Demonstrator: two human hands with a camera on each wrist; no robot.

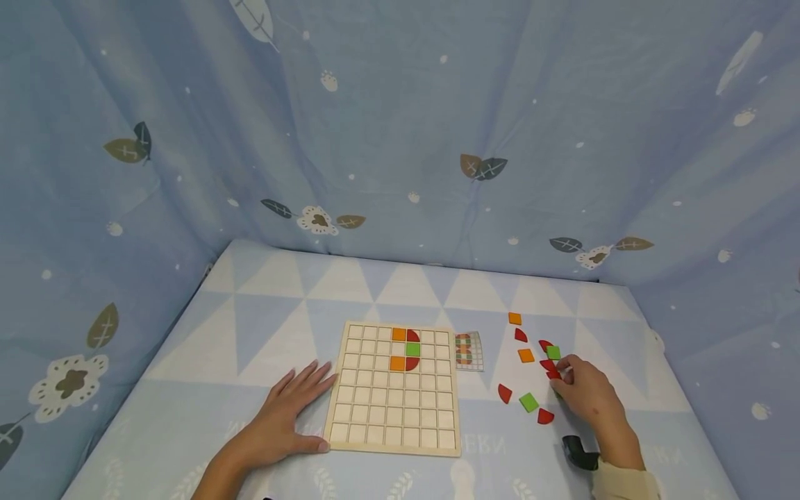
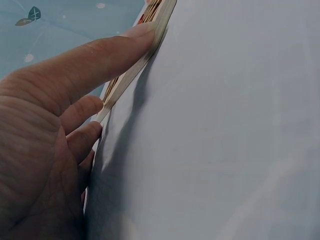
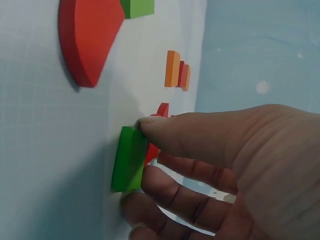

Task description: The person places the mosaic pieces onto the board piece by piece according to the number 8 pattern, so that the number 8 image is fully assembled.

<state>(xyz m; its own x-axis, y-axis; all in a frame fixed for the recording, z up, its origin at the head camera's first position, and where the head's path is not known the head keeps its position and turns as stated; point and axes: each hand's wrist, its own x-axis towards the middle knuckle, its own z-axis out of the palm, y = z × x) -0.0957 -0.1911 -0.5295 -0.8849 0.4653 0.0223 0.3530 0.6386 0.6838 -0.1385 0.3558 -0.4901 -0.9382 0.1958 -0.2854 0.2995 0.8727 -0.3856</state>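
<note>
My left hand (image 1: 290,417) lies with fingers spread against the left side of a wooden grid board (image 1: 369,455); its thumb rests on the near left corner. Set in the board's cells are an orange square (image 1: 398,334), a red quarter-circle (image 1: 413,335) and a green square (image 1: 413,349), with another orange and red pair just nearer. To the right, my right hand (image 1: 587,392) reaches into loose tiles. Its thumb and curled fingers pinch a green square tile (image 3: 129,160), which stands tilted close over the table. Red tiles (image 1: 548,365) lie right by the fingertips, partly hidden.
A small pattern card (image 1: 470,352) lies along the board's right side. Between it and my right hand are scattered tiles, including an orange square (image 1: 526,355), a red quarter-circle (image 1: 505,394) and a green square (image 1: 528,402). A patterned curtain (image 1: 400,173) rises behind the table.
</note>
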